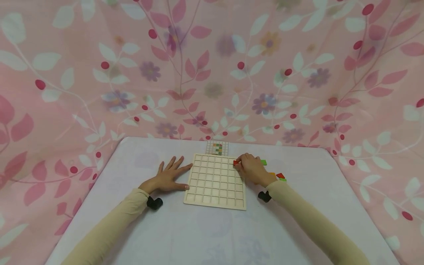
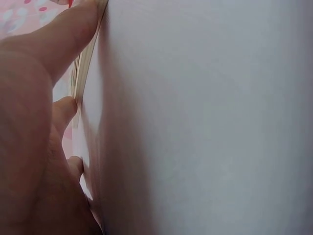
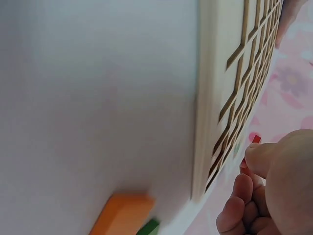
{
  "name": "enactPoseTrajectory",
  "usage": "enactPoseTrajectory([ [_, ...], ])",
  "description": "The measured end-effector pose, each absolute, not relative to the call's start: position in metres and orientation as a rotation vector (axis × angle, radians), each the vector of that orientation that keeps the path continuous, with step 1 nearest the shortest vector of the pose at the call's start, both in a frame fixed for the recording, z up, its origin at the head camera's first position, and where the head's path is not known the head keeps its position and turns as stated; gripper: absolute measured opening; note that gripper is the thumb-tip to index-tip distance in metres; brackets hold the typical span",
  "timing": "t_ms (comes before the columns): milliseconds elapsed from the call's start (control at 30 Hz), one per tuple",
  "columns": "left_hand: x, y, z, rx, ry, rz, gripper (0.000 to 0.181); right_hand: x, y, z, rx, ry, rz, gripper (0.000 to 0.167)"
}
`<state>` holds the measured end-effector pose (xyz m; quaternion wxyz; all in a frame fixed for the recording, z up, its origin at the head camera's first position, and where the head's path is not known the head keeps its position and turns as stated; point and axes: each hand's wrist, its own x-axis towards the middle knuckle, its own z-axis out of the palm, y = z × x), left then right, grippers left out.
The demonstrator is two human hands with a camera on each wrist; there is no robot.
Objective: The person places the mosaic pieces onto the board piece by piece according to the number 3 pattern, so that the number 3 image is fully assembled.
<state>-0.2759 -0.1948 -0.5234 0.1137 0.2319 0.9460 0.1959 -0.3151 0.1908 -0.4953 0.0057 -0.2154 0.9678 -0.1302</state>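
Note:
A pale wooden board [image 1: 215, 180] with a grid of square recesses lies on the table. My left hand [image 1: 169, 178] is spread flat at its left side, thumb and a fingertip touching the edge; the left wrist view shows the fingers [image 2: 73, 34] against the board's side. Over the board's upper right corner, my right hand [image 1: 252, 170] pinches a small red piece [image 1: 235, 162]. In the right wrist view that red piece [image 3: 256, 139] shows between thumb and fingertip of the right hand [image 3: 274, 181], with the other fingers curled.
Right of the board lie a green piece [image 1: 263, 162], an orange piece [image 1: 272, 175], a red piece [image 1: 280, 176] and another green piece [image 1: 283, 180]. Behind the board is a card [image 1: 209, 148] with a coloured grid pattern. A floral cloth [image 1: 212, 73] hangs behind the table.

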Motion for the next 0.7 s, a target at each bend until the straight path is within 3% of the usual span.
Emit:
enactPoseTrajectory([
  [700,-0.273,-0.194,-0.521,0.684,2.778,0.650,0.093,-0.319,0.149,-0.508,-0.736,3.028,-0.424,0.027],
])
